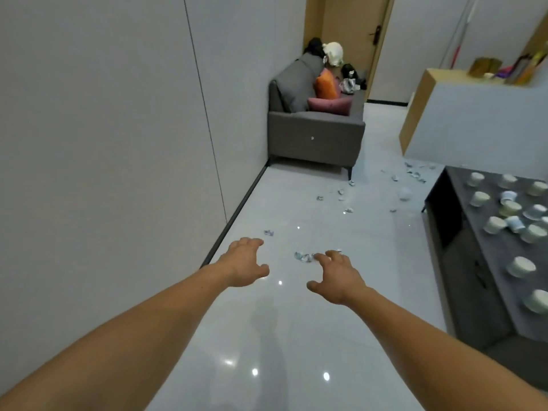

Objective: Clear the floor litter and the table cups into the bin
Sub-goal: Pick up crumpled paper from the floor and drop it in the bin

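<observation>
Small crumpled scraps of litter [304, 257] lie scattered over the glossy white floor, from just beyond my fingertips back toward the sofa. A pale ball-like piece [405, 194] lies farther off. Several paper cups [479, 199] stand upside down or tipped on the dark low table [462, 232] at the right. My left hand [244, 264] and my right hand [336, 277] are both stretched forward above the floor, fingers spread and loosely bent, holding nothing. No bin is in view.
A grey sofa [314, 134] with orange and purple cushions stands against the left wall at the back. A wooden-sided counter [444, 114] with clutter stands at the right rear. A door [353, 40] is behind the sofa. The wall runs close along the left.
</observation>
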A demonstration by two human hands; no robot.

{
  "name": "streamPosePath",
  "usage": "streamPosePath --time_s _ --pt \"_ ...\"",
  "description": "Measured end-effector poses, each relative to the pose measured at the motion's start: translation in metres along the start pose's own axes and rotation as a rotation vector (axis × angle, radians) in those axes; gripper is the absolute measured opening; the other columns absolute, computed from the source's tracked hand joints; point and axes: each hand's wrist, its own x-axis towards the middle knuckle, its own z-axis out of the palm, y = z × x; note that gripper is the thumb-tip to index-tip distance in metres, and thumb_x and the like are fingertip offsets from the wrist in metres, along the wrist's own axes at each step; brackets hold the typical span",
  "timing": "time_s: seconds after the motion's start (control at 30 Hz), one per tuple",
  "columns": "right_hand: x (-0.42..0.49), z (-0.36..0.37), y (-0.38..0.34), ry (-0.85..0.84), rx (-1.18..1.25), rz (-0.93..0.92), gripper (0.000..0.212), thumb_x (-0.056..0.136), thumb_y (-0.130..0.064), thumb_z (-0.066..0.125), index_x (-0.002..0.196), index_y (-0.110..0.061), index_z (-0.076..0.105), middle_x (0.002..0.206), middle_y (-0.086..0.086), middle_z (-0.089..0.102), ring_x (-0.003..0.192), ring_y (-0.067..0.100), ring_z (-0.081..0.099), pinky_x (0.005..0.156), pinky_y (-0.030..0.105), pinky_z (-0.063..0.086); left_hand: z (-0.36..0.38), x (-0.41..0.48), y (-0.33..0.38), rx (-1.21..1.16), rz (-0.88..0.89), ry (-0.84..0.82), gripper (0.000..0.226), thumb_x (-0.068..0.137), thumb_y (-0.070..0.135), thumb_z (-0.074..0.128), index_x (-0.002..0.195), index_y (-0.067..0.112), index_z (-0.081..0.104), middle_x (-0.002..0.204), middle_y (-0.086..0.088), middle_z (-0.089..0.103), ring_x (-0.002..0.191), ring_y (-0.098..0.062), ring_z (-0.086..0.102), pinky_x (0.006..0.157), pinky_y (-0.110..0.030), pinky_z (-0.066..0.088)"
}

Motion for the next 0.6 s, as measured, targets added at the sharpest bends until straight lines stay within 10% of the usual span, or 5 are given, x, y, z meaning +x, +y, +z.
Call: streamPosePath --time_s 0.6 --pt "0.156 -0.085 0.138 0.044 0.068 0.265 0.077 0.088 -0.052 0.059 0.152 -0.026 0.024 0.159 0.002 0.016 0.144 0.024 0.018 0.112 0.042 0.032 -0.012 0.274 0.119 0.092 0.205 -0.118 0.075 0.086 0.042 0.059 0.149 0.019 0.024 0.153 -0.006 0.024 0.14 -0.028 0.023 0.111 -0.046 0.03"
